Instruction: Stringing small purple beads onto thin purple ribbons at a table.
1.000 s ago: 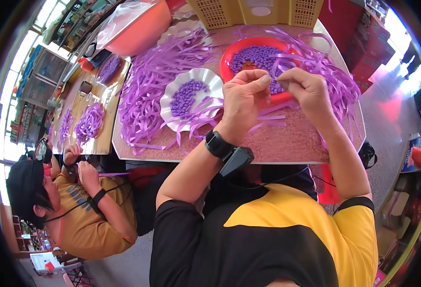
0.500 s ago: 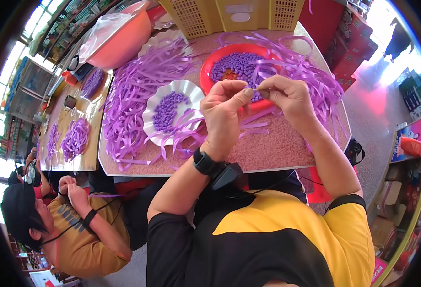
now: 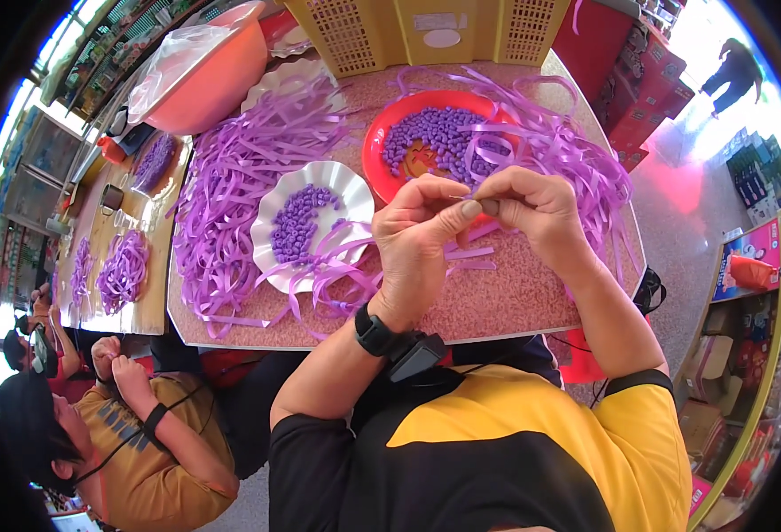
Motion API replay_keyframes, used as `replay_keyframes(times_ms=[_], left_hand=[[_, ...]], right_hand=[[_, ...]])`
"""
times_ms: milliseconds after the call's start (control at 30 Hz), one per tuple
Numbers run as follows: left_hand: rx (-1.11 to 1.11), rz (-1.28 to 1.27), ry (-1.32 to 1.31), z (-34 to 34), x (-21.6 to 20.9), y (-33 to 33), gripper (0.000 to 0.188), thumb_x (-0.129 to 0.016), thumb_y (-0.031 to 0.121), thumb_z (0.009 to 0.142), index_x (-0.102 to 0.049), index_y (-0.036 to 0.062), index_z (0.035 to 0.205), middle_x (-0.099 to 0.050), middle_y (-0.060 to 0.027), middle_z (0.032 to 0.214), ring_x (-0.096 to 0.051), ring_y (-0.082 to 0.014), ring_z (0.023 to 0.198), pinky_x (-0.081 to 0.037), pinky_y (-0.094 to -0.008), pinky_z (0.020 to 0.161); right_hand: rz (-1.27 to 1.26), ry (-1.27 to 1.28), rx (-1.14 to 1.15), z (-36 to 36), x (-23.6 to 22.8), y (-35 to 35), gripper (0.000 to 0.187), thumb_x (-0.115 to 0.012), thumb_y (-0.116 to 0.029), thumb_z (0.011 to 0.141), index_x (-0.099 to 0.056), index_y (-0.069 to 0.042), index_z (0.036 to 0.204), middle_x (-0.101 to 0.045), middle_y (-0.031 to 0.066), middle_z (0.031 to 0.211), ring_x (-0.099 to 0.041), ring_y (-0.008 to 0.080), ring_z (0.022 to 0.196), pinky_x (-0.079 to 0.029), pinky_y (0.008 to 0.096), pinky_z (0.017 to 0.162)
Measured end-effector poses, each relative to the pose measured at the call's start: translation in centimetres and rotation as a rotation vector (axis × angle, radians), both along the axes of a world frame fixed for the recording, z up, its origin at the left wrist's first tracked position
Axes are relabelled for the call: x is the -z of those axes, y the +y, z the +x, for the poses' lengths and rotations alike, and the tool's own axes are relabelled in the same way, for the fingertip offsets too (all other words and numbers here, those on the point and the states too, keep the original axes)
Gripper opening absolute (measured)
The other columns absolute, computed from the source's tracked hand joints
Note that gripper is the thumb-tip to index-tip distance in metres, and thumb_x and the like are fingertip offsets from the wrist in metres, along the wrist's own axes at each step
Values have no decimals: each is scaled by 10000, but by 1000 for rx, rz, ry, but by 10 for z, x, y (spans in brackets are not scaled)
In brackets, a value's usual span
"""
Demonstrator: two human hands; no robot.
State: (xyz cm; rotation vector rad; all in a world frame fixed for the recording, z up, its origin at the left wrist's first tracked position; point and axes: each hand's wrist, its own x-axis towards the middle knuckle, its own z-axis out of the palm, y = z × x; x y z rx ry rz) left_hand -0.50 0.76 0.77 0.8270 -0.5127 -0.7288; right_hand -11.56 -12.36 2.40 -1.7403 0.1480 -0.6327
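Observation:
My left hand (image 3: 415, 248) and my right hand (image 3: 539, 217) meet fingertip to fingertip above the near rim of a red plate (image 3: 375, 160). Both are closed in a pinch. A thin, needle-like sliver shows at the left fingertips; whatever else they grip is hidden. Purple beads (image 3: 439, 131) lie in the red plate. To the left of my left hand stands a white fluted plate (image 3: 265, 232) with more purple beads (image 3: 295, 223). Purple ribbons (image 3: 218, 226) are heaped at the table's left, and another bunch of ribbons (image 3: 577, 160) spreads at the right, partly over the red plate.
A yellow crate (image 3: 399, 40) and a pink basin (image 3: 218, 75) stand at the back of the speckled table (image 3: 523, 306). On the left, a co-worker's hands (image 3: 124, 368) are raised near a wooden table (image 3: 158, 284) carrying ribbons. Shelves (image 3: 736, 355) line the right.
My joined hands have come slightly nearer to me, from over the red plate to its near rim. The view has shifted a little. The co-worker's hands have lowered slightly.

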Motion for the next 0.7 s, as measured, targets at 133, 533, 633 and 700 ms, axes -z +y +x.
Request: replay_keyframes(times_ms=[133,533,633,700], left_hand=[[10,57,0,-1,-3,-1,157,-727,-25,847,-661,-10,988,-665,-39,837,-588,-88,680,-467,-217,575],[-389,736,-989,106,-27,53,99,-736,18,758,-727,0,855,-713,-115,772,-659,-148,680,-506,-286,630],[-255,915,-1088,141,-2,63,114,-758,62,724,-729,-3,814,-710,-130,766,-681,-190,702,-517,-323,652],[-254,891,-1131,145,7,63,139,-766,89,695,-732,-1,796,-702,-142,749,-692,-234,714,-524,-353,675]], right_hand=[[69,0,34,3,-4,6,70,-657,8,905,-696,-31,949,-613,-41,813,-508,33,698,-410,195,608],[-37,-16,152,-2,-1,-2,81,-632,-38,937,-694,-41,988,-592,-48,754,-462,27,629,-371,190,573],[-90,-47,132,0,1,0,79,-629,-23,932,-689,-33,982,-591,-47,753,-458,27,627,-369,192,571],[-103,-68,119,0,1,2,80,-628,-12,927,-687,-28,979,-593,-47,755,-457,27,628,-367,192,570]])
